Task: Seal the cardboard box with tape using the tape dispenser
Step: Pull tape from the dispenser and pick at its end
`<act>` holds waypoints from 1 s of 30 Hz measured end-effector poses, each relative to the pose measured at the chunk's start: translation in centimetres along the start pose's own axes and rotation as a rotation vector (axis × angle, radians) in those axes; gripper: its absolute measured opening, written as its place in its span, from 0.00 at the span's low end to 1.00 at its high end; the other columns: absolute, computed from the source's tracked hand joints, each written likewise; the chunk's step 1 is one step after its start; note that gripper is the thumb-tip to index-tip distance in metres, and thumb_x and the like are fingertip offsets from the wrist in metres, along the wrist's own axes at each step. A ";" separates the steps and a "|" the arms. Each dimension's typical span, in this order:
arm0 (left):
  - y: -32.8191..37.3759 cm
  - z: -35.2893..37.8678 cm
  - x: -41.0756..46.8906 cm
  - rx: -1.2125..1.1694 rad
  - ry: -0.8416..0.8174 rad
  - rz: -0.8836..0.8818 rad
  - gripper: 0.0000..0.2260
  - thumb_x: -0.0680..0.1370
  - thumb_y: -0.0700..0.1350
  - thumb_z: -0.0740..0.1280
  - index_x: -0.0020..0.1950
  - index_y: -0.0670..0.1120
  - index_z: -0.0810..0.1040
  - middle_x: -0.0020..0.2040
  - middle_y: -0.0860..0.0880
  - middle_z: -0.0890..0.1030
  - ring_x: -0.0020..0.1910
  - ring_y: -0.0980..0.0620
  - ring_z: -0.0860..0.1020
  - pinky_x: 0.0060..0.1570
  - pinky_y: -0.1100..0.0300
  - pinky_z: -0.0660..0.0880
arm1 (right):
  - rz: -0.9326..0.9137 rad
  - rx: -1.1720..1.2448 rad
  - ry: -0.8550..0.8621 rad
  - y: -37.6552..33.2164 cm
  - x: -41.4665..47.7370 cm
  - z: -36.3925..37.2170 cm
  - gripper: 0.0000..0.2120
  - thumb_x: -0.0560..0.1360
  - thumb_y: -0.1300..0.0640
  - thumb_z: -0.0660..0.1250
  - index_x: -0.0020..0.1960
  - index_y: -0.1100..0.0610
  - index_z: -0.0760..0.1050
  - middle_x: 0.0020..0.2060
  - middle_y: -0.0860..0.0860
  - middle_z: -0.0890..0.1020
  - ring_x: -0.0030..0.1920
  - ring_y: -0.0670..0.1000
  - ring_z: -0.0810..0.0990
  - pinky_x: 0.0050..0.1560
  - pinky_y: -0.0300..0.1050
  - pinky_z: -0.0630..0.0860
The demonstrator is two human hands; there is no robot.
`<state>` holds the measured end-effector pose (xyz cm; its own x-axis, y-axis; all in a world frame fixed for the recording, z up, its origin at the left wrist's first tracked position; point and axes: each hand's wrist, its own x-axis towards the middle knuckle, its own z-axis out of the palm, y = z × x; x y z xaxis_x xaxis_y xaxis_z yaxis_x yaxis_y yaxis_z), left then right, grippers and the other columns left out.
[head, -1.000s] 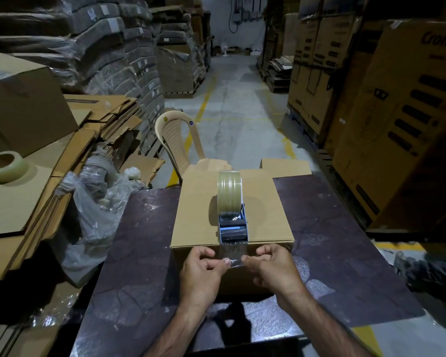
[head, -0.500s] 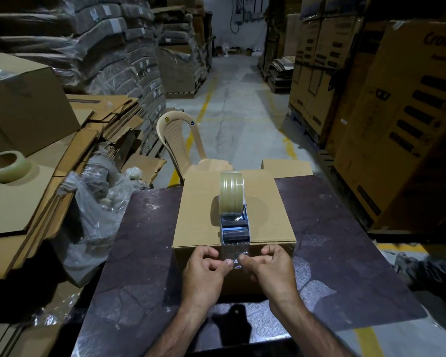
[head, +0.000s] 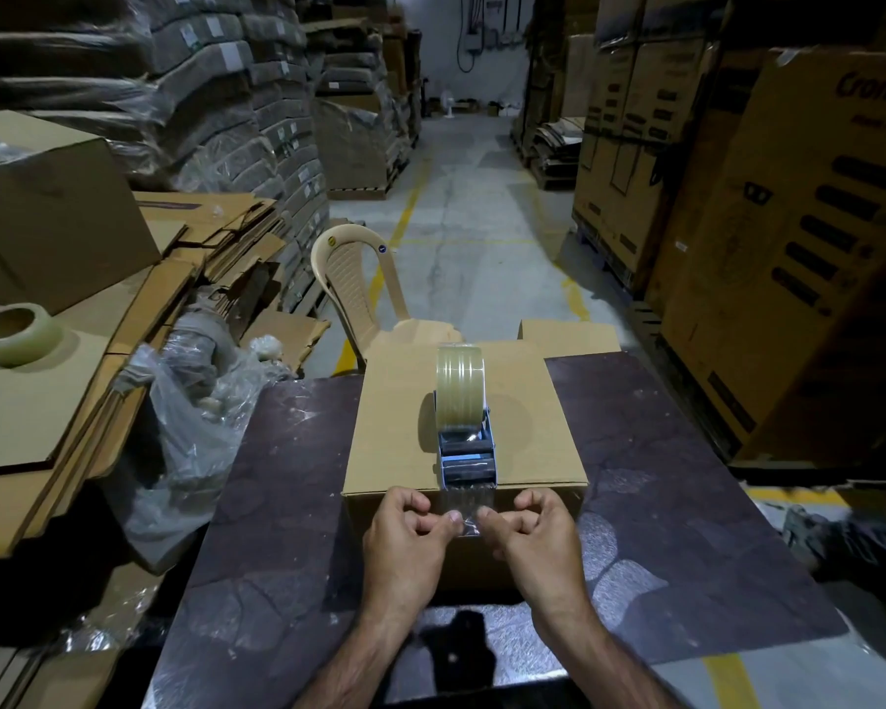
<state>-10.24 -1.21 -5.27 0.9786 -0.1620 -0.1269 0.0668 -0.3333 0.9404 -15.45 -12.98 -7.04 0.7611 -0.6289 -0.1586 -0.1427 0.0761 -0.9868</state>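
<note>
Found the cardboard box (head: 395,427) closed, standing on the dark table (head: 686,529) at the middle of its far edge, front face turned toward the near edge. Noted the tape dispenser (head: 466,455) resting on the box top along the centre line, nose at the near top edge, tape roll (head: 460,388) upright behind it. Probably parked there to let the box carry it and free both hands.

Saw a tape strip (head: 469,506) drawn from the nose down over the front face. Saw the left hand (head: 405,539) and right hand (head: 538,539) side by side before that face, fingers curled, each pinching a lower corner of the strip between thumb and forefinger. Judged this as spreading the loose end flat, ready for pressing on as the anchor. Could not tell whether the strip already touched the cardboard.

Marked the tabletop as scuffed and blotchy. Beyond its left edge, noted crumpled plastic sheeting (head: 190,437), flattened cartons (head: 47,401) and a spare roll of tape (head: 14,332) lying on them. Past the far edge, noted a plastic chair (head: 351,278), then a concrete floor (head: 482,207) aisle with yellow lines, flanked by wrapped bundles (head: 226,94) on the left and tall printed cartons (head: 814,248) on the right.
</note>
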 end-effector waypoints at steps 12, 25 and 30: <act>-0.1 0.1 0.2 -0.012 0.013 0.006 0.13 0.71 0.44 0.76 0.46 0.48 0.72 0.37 0.53 0.85 0.39 0.59 0.83 0.40 0.62 0.74 | -0.045 -0.076 0.034 -0.6 0.0 0.3 0.16 0.67 0.61 0.76 0.43 0.55 0.68 0.32 0.52 0.84 0.37 0.49 0.84 0.49 0.60 0.79; -0.4 1.3 0.0 -0.050 0.103 0.072 0.11 0.72 0.41 0.74 0.41 0.48 0.71 0.32 0.49 0.83 0.31 0.56 0.81 0.30 0.69 0.71 | -0.118 -0.049 0.099 0.4 0.4 0.6 0.14 0.70 0.59 0.73 0.40 0.51 0.68 0.26 0.51 0.79 0.28 0.47 0.76 0.39 0.60 0.78; -1.1 1.0 0.3 -0.067 0.061 0.142 0.12 0.72 0.37 0.73 0.39 0.48 0.71 0.31 0.48 0.79 0.32 0.52 0.79 0.35 0.57 0.77 | -0.143 -0.036 0.048 0.5 0.4 0.2 0.15 0.68 0.61 0.74 0.40 0.46 0.69 0.27 0.49 0.79 0.31 0.48 0.77 0.42 0.59 0.77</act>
<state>-10.17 -1.82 -6.66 0.9890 -0.1453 0.0263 -0.0621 -0.2480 0.9668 -15.07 -12.99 -7.61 0.7444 -0.6676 -0.0139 -0.0582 -0.0441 -0.9973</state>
